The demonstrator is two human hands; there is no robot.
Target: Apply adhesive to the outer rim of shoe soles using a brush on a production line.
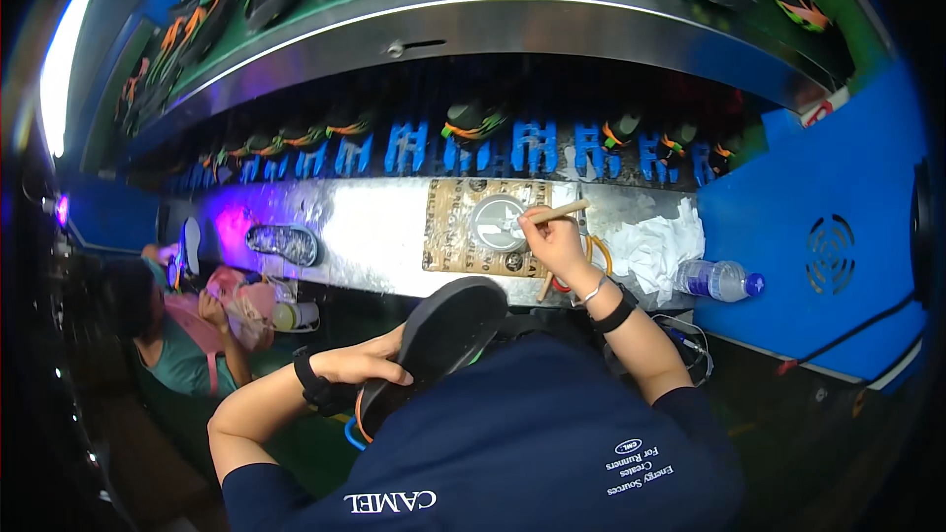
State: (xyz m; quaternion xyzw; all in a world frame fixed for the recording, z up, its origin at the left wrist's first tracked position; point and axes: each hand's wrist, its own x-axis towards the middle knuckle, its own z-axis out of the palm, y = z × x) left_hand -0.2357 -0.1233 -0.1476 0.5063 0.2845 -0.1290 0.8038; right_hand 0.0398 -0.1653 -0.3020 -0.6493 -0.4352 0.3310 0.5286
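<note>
My left hand (370,360) is closed on the side of a black shoe (448,325), held tilted in front of my body with its dark sole showing. A thin orange edge and a touch of green show on the shoe. Over the bench, my right hand (555,241) pinches the pale wooden handle of a brush (564,211). The brush's far end reaches into a round shallow dish (486,236) with something white in it; its tip is hard to make out. Under the dish lies a printed brown cardboard sheet (448,254).
A loose dark sole (283,244) lies on the metal bench (374,236). Crumpled white paper (650,251) and a clear bottle (727,282) are at the right. Blue racks (406,146) hold shoes behind; an upper shelf (463,34) overhangs. A co-worker (177,335) sits left.
</note>
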